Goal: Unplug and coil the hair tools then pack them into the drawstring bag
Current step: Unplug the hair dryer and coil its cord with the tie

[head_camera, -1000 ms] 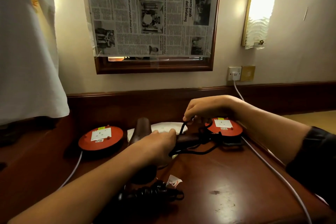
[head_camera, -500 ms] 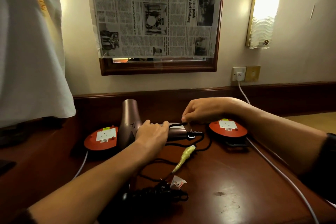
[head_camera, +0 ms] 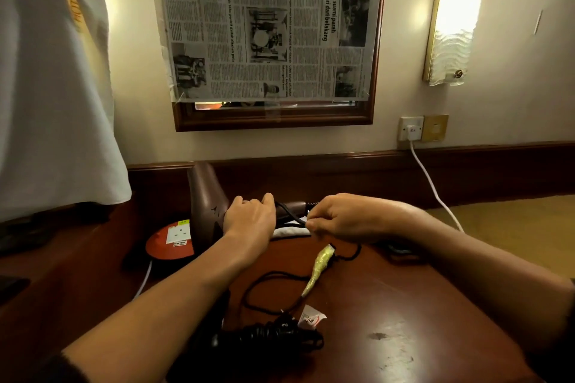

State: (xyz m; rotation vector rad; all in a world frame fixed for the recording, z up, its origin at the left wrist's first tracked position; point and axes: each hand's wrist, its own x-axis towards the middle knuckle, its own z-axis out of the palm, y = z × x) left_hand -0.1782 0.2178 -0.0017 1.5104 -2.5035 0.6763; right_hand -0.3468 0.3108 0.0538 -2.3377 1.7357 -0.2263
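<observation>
A brown hair dryer [head_camera: 205,199] is held up at the back of the wooden table [head_camera: 389,305], its barrel pointing up. My left hand [head_camera: 250,219] grips its handle. My right hand [head_camera: 336,219] pinches the dryer's black cord [head_camera: 289,214] just right of the handle. More of the cord [head_camera: 270,277] trails in loops over the table, with a yellow-green wrap [head_camera: 319,267] on it. A second black tool with a coiled cord [head_camera: 267,336] and a white tag [head_camera: 311,317] lies near the front edge. A white cloth [head_camera: 289,232], perhaps the bag, lies under my hands.
An orange round extension socket [head_camera: 169,242] sits left of the dryer. A white cable [head_camera: 432,186] runs from the wall outlet [head_camera: 411,128] down behind my right arm. A newspaper-covered mirror [head_camera: 270,25] hangs above. White fabric [head_camera: 53,102] hangs at the left.
The dryer has been lifted and turned barrel-up. My right hand has come away from the right-hand socket, drawing the cord leftward onto the handle. The view has shifted right.
</observation>
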